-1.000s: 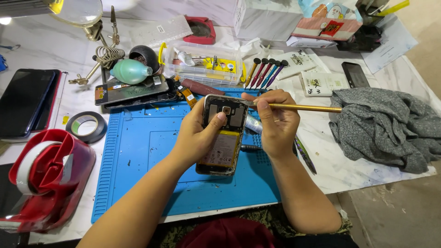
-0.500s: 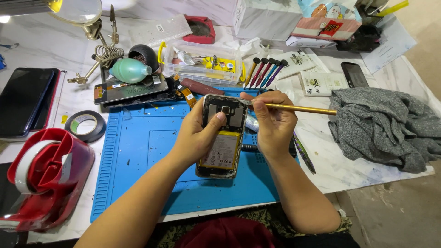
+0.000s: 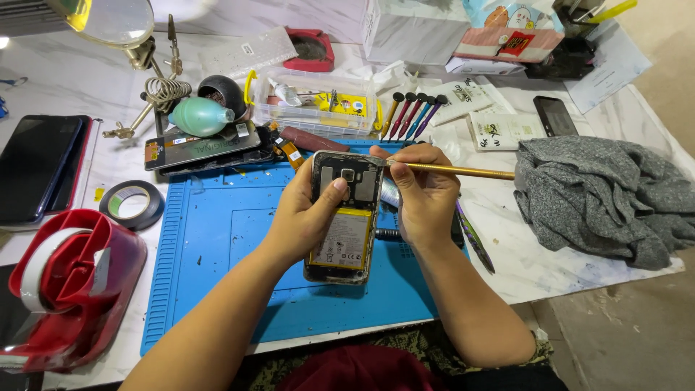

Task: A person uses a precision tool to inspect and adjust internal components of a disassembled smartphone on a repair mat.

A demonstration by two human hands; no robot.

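Observation:
My left hand (image 3: 304, 217) grips an opened phone (image 3: 345, 217) with its back cover off, battery and camera showing, thumb pressed near the camera. It is held above a blue work mat (image 3: 217, 246). My right hand (image 3: 423, 195) holds a thin gold-coloured tool (image 3: 456, 171) like a pencil, its tip at the phone's upper right edge. The tool's shaft points out to the right.
A red tape dispenser (image 3: 72, 282) sits at left, a tape roll (image 3: 132, 204) and dark phone (image 3: 36, 166) behind it. A phone screen panel (image 3: 203, 145), green air blower (image 3: 199, 117), parts box (image 3: 318, 101) and screwdrivers (image 3: 413, 112) lie beyond the mat. Grey cloth (image 3: 601, 195) lies right.
The phone and both hands have shifted slightly; the tool tip stays at the phone's top right corner, with its shaft lowered a little.

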